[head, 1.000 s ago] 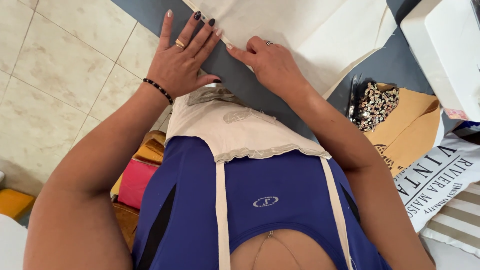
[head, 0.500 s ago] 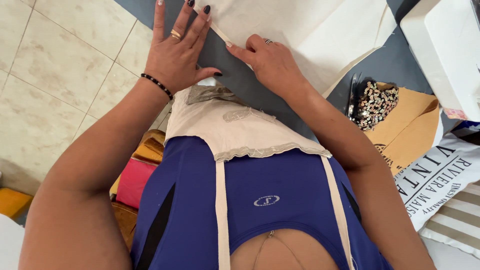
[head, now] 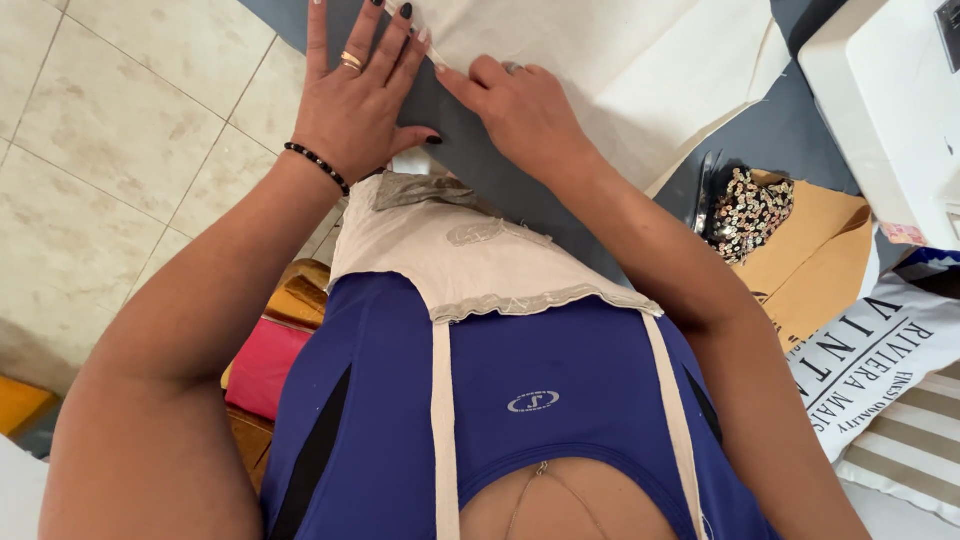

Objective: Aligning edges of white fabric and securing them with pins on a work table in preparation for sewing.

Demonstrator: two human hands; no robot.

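My left hand (head: 352, 100) lies flat with spread fingers on the dark grey table surface (head: 470, 150), its fingertips at the edge of a cream cloth (head: 600, 60). It wears a gold ring and a black bead bracelet. My right hand (head: 520, 110) presses down on the cloth's near edge, its index finger stretched along the edge toward the left fingertips. The cloth spreads over the grey table toward the top of the view. A beige fabric piece (head: 450, 250) hangs from the table edge over my blue top.
A white sewing machine (head: 890, 110) stands at the upper right. Beside it lie a brown paper envelope (head: 810, 260) with a leopard-print item (head: 745, 210) on it and a printed bag (head: 870, 360). Pink and yellow fabrics (head: 265, 365) sit low at left over a tiled floor (head: 120, 150).
Both hands have slid farther away along the cloth's edge, toward the top of the view. The left fingers stay spread and the right hand still presses the edge.
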